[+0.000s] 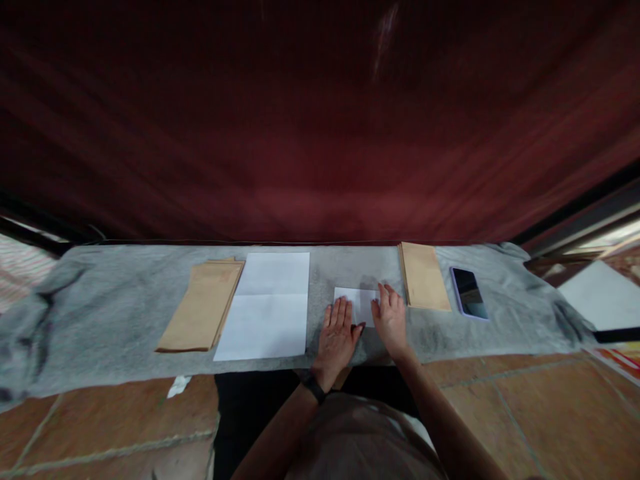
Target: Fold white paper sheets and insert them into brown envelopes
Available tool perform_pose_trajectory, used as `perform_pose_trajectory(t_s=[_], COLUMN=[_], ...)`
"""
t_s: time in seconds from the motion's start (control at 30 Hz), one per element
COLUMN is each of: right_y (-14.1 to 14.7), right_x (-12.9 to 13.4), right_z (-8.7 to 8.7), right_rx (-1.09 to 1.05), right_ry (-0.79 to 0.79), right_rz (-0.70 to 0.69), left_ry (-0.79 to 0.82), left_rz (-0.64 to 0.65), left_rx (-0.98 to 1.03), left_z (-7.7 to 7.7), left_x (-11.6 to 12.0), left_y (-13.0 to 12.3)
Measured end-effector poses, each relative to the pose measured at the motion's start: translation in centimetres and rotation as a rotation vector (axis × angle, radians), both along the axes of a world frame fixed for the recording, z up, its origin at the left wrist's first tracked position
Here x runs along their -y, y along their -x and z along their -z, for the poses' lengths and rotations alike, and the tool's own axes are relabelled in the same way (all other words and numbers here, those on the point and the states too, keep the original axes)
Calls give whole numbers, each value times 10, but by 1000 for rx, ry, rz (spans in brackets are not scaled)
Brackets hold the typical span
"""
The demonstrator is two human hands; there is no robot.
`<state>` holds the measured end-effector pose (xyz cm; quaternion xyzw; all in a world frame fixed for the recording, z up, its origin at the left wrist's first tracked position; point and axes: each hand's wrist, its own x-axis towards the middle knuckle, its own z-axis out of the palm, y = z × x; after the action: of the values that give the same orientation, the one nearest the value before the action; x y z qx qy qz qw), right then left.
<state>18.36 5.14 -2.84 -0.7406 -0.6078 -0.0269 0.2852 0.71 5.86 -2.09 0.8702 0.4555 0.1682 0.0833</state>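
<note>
A small folded white paper (364,308) lies on the grey cloth in front of me. My left hand (337,337) rests flat on its left part, fingers stretched out and the thumb pointing to the right. At the right edge of the paper is my right hand (391,319), its fingers slightly bent and the thumb apart from them, touching the edge. To the left lies a larger white sheet (270,310) with a crease across its middle. A stack of brown envelopes (203,303) sits beside that sheet, partly beneath its edge or just touching; I cannot tell which.
Right of my hands lie another stack of brown envelopes (426,277) and a phone (469,293) in a purple case. Grey cloth (115,307) covers the narrow table. A dark red curtain-like surface (320,147) rises behind it. A scrap of white paper (179,386) is on the tiled floor.
</note>
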Motion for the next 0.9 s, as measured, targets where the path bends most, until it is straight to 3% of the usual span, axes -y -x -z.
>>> perform_pose_trajectory(t_s=[0.13, 0.2, 0.47, 0.67, 0.9], right_y=[22, 30, 33, 34, 9], right_x=[12, 18, 26, 25, 31], right_z=[2, 4, 10, 12, 22], right_rx=[24, 97, 236, 241, 240], right_ry=[81, 165, 165, 177, 142], right_rz=[-232, -265, -130, -132, -44], left_ry=[15, 28, 65, 18, 43], left_rz=[13, 6, -124, -1, -32], left_rx=[-48, -52, -37, -23, -24], left_z=[4, 6, -1, 3, 6], left_x=[0, -1, -19, -20, -17], left_y=[1, 2, 9, 3, 3])
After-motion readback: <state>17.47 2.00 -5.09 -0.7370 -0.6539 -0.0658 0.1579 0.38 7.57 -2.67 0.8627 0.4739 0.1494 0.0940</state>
